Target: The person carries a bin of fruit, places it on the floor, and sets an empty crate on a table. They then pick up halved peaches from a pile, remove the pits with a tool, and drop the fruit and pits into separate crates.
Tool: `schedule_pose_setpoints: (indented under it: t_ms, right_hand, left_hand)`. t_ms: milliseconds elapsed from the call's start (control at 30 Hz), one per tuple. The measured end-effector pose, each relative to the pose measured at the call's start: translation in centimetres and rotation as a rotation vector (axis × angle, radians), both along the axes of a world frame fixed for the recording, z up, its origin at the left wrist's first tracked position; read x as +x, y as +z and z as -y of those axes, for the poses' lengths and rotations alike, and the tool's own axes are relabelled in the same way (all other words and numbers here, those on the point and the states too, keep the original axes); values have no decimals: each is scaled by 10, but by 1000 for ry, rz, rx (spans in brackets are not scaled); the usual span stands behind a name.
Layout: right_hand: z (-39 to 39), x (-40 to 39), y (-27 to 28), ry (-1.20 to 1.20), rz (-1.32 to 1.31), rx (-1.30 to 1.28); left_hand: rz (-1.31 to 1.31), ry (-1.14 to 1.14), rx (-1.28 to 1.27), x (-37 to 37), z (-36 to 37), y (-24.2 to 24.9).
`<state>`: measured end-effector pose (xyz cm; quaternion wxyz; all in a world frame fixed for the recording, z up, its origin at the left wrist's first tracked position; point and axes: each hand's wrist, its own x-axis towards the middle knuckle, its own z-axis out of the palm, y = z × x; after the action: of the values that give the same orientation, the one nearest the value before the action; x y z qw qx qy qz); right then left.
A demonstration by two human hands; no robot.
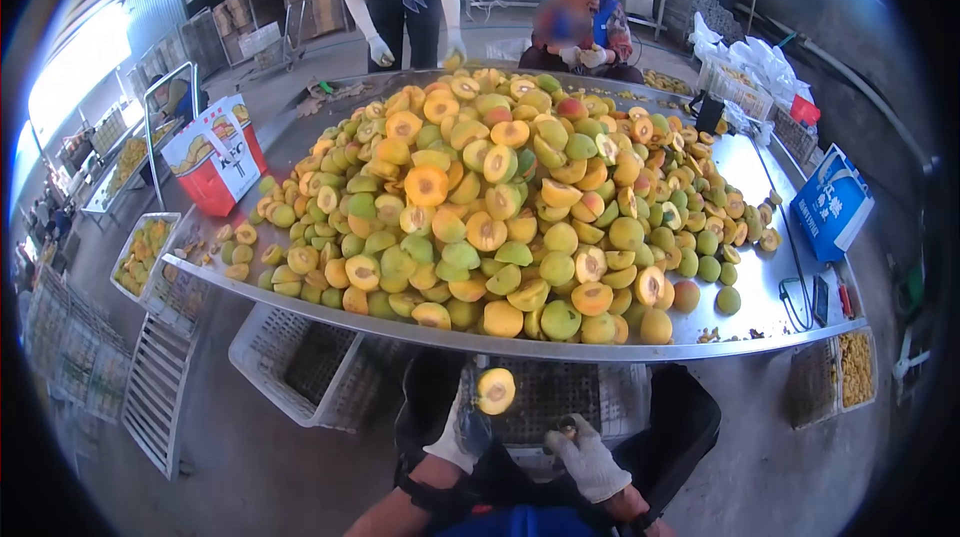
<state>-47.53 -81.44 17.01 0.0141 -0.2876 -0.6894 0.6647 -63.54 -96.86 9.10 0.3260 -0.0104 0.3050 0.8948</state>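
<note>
Round yellow-orange fruit half w/ pale rim of flesh & darker centre (495, 391): at L hand, just below the front edge of the bench, cut face turned up to the head cam. L hand in white knit glove, dark over the fingers (468, 427), closed round the half from behind/below; exact finger spots hidden. R hand in white knit glove (592, 459) is lower & apart, fingers bent in, seemingly pinching a small dark object (568, 428), too blurred to ID.

To do it well (my judgement): cradle the half by its rounded skin side, cut face up, light grip b/c ripe flesh prob. bruises & slips in a glove. Keep both hands low over the grey mesh plastic crate (622, 402) betw. the knees, so drips & bits land there. Contents of that crate: can't tell.

Outward: big heap of green, yellow & orange fruit, many cut open (500, 217), on the shiny metal-topped bench (765, 277). Under its L side, white slatted plastic crate (290, 362), dark mesh visible inside. Far L, white crate (128, 288) w/ yellow-green fruit. Below the R corner, pale crate (815, 387) w/ small yellow-brown bits. On the bench: red-and-white printed paper bag (222, 162) L, blue-and-white paper bag (832, 205) R; insides n/v.
</note>
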Motion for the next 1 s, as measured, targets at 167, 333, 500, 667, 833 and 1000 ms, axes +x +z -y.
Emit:
schedule_pose_setpoints:
  t_ms: [167, 333, 500, 667, 833, 1000]
  right_hand:
    - [5, -3, 24, 10, -33, -57]
    - [0, -4, -8, 60, -70, 332]
    - [11, -19, 28, 130, -173, 188]
    - [24, -38, 34, 175, -157, 470]
    - [29, -52, 31, 162, -179, 499]
    - [34, -57, 29, 192, -124, 521]
  left_hand:
    - [-375, -5, -265, -8, 1, -14]
    - [-151, 39, 42, -6, -8, 16]
    - [-22, 42, -153, -10, -19, 7]
    - [-353, 68, -360, -8, -20, 14]
    - [-230, -1, -157, -5, -10, 36]
    - [-384, 140, -306, 6, -22, 34]
